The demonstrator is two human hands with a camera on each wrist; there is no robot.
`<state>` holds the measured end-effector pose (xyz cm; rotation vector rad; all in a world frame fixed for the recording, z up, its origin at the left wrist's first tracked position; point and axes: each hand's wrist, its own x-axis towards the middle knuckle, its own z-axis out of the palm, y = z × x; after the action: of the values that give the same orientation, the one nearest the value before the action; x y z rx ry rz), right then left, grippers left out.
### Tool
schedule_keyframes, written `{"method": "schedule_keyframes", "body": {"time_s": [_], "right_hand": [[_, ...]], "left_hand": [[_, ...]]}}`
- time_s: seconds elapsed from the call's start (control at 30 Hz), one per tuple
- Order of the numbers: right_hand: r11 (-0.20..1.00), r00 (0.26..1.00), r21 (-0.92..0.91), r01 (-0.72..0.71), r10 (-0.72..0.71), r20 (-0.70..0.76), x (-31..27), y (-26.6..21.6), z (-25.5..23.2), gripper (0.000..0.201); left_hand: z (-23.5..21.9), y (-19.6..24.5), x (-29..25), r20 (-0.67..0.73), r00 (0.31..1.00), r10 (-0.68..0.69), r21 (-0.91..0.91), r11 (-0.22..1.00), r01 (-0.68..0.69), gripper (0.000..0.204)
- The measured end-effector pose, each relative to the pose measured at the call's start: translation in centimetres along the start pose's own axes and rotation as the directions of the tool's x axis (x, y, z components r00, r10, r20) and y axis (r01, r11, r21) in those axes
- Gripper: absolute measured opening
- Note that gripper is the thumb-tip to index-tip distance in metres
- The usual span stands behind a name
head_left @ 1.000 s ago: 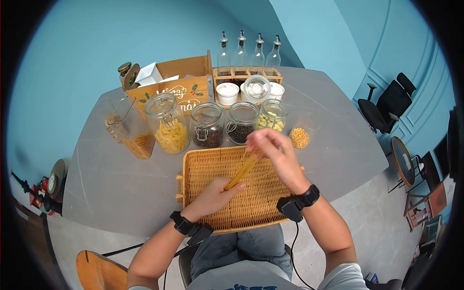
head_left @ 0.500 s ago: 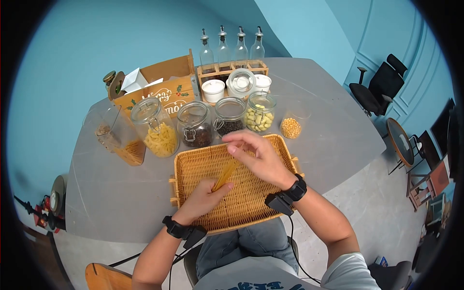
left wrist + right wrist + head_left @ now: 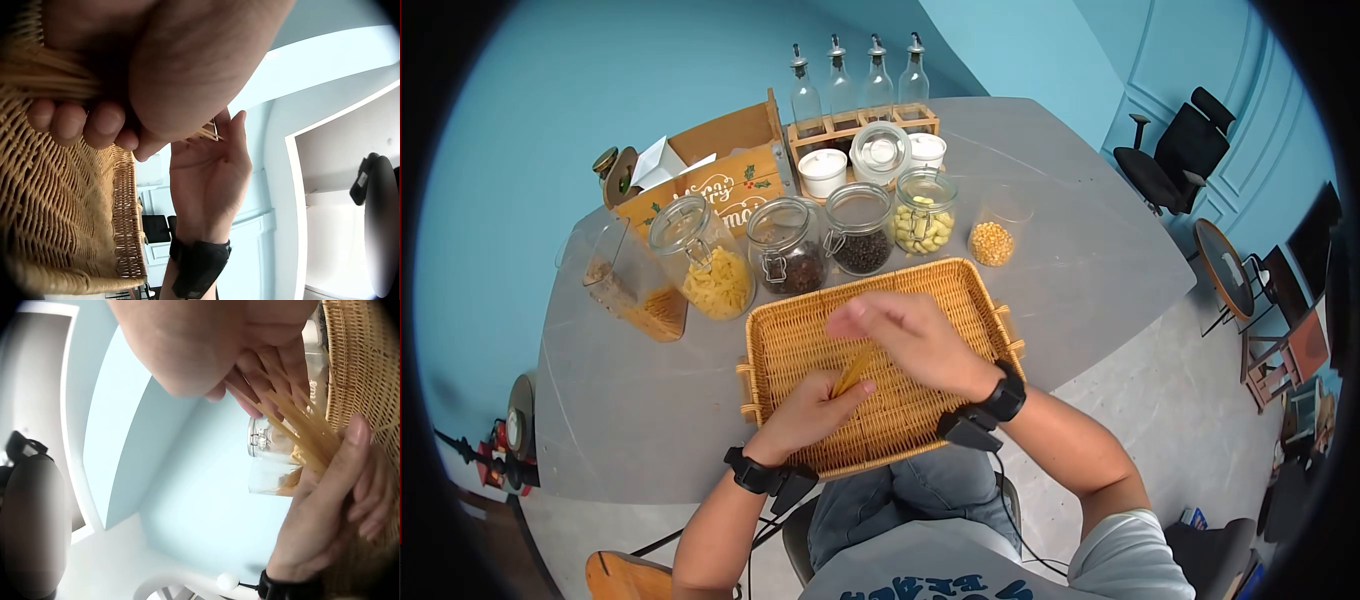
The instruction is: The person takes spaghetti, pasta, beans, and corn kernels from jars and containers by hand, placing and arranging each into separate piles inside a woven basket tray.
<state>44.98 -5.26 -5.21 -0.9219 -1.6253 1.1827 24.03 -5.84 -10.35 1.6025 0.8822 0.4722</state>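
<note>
My left hand [image 3: 808, 412] grips a bundle of dry spaghetti [image 3: 855, 370] above the woven wicker tray [image 3: 955, 300]. The sticks slant up out of the fist, and in the right wrist view the loose upper ends of the spaghetti [image 3: 303, 434] fan out slightly. My right hand [image 3: 915, 345] hovers over those ends, its palm turned to them and its fingers fairly straight. The fingertips of the right hand [image 3: 269, 375] overlap the stick ends in the right wrist view. From above, the right hand hides the top of the bundle.
Behind the tray stand glass jars of pasta [image 3: 718, 285], dark spices [image 3: 790, 268], peppercorns [image 3: 862, 248] and pale green pieces [image 3: 923, 230]. A cup of corn kernels [image 3: 992, 243] is at right, a tall clear container [image 3: 635, 290] at left. A wooden box [image 3: 730, 195] and bottles [image 3: 840, 85] stand farther back.
The right hand has moved left and in over the top of the spaghetti. The left hand keeps its grip on the bundle. The head view has shifted, so the table's things appear farther left.
</note>
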Motion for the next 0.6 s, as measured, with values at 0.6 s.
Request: {"method": "schedule_keyframes", "body": {"time_s": [0.6], "right_hand": [[0.780,0.958,-0.622,0.063,0.128,0.258,-1.3,3.7,-4.9,0.013]], "left_hand": [[0.4,0.7,0.1,-0.005,0.990,-0.143,-0.222,0.965,0.139,0.035]]}}
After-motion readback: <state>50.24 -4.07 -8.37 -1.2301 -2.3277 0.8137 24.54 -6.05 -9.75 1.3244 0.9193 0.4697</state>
